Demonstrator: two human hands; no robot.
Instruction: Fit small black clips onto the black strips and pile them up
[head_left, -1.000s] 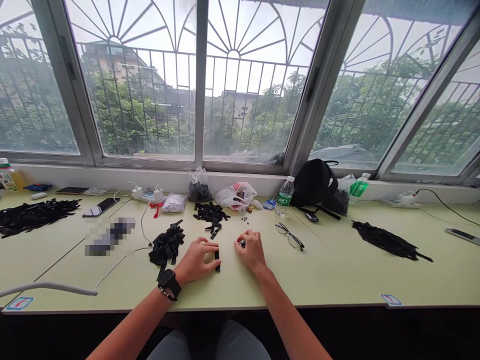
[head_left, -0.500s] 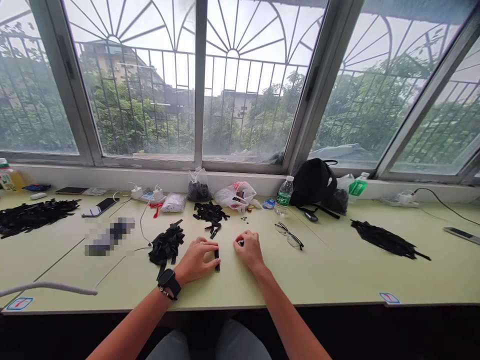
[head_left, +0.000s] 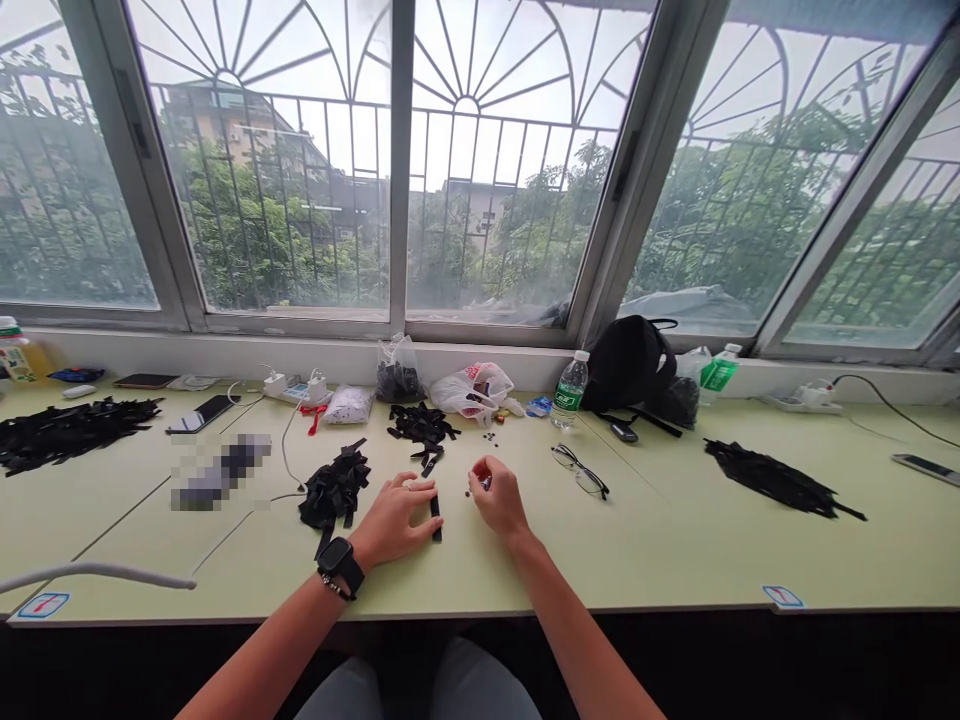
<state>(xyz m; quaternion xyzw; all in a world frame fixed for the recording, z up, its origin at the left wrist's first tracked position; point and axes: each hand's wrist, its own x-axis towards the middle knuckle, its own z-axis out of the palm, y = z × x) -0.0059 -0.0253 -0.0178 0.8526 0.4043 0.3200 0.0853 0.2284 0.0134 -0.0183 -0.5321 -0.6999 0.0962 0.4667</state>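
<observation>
My left hand (head_left: 397, 518) rests on the table with its thumb and fingers on a short black strip (head_left: 436, 520), which lies lengthwise away from me. To its right, my right hand (head_left: 498, 494) is curled closed around something small, dark and partly shiny that the fingers mostly hide. A tiny dark piece (head_left: 468, 493) lies by its fingertips. Farther back are several small dark round pieces (head_left: 491, 438). Left of my left hand sits a pile of black strips (head_left: 335, 487), and another heap of black strips (head_left: 420, 425) lies behind it.
Eyeglasses (head_left: 581, 470) and a water bottle (head_left: 569, 392) stand to the right, near a black bag (head_left: 630, 365). Plastic bags (head_left: 474, 393) line the windowsill side. A longer black bundle (head_left: 780, 478) lies far right; a phone (head_left: 204, 414) and cables are at the left.
My right hand has shifted slightly, its fingers turning up a little, and a tiny dark piece now shows on the table beside them. My left hand stays on the strip.
</observation>
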